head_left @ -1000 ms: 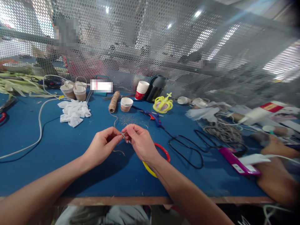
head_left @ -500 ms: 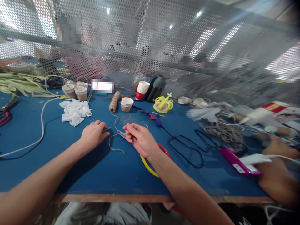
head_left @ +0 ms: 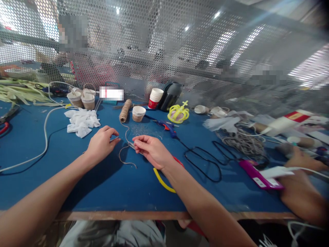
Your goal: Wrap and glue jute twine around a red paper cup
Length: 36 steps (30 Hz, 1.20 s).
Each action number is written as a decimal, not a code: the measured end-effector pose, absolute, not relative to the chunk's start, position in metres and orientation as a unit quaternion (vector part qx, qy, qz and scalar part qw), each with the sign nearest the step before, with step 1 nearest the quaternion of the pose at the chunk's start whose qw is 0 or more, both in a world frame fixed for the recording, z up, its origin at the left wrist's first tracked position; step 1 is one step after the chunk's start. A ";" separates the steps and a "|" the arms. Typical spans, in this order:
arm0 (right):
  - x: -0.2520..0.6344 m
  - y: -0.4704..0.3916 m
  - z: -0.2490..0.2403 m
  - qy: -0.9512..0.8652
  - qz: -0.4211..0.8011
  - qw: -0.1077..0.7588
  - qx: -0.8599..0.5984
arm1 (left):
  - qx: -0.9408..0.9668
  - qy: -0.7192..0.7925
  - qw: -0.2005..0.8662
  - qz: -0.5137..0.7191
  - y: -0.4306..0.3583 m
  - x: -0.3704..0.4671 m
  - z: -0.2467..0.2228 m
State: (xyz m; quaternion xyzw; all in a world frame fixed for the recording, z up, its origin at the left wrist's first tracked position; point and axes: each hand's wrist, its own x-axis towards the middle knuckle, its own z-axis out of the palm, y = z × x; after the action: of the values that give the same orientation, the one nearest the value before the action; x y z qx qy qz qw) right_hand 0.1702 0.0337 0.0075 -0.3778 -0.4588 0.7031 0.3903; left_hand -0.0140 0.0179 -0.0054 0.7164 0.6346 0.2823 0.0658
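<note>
Now well apart, where a second ago they met over the twine [head_left: 119, 156]. Left hand [head_left: 102, 142]: loosely curled, thin strand showing between thumb and forefinger; firmness of pinch unclear. Right hand [head_left: 151, 149]: thumb against bent fingers, anything pinched there hidden. Scissors [head_left: 161, 181] partly under right hand and forearm, blades showing beyond the fingertips, yellow and red handles nearer the worktop [head_left: 108, 195] edge. Twine runs from its spool [head_left: 125, 111] down between the hands, loose end curling on the worktop. Spool lies beside the small cup [head_left: 138, 114], both unmoved.
</note>
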 end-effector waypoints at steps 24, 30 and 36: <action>0.190 0.049 0.019 -0.546 0.579 0.438 -0.419 | 0.785 0.581 0.094 0.194 0.009 0.001 -0.015; 0.199 0.056 0.029 -0.586 0.489 0.461 -0.452 | 0.804 0.567 0.098 0.151 0.002 0.012 -0.021; 0.208 0.044 0.034 -0.632 0.487 0.394 -0.457 | 0.795 0.580 0.095 0.150 0.004 0.008 -0.018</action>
State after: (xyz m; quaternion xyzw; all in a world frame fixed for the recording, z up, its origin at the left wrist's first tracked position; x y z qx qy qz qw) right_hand 0.2077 0.0443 0.0339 -0.4574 -0.6316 0.4866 0.3937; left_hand 0.0081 0.0040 -0.0176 0.7949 0.5802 0.1501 0.0950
